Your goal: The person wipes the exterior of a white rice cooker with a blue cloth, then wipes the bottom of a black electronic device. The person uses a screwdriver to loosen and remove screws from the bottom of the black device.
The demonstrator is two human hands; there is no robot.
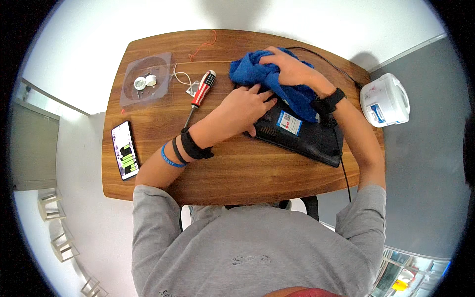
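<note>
Right hand (293,71) bunches blue cloth (249,69) in its grip, at eleven o'clock on the black case (315,143); left hand (242,110), grip spread, touches its nine o'clock side.

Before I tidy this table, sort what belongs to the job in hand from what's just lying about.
Apparently in the job: the blue cloth under the right hand; the black vented appliance under the left hand.

Apparently lying about: the smartphone; the clear plastic sheet; the white canister; the screwdriver, untouched, though it may belong.
</note>
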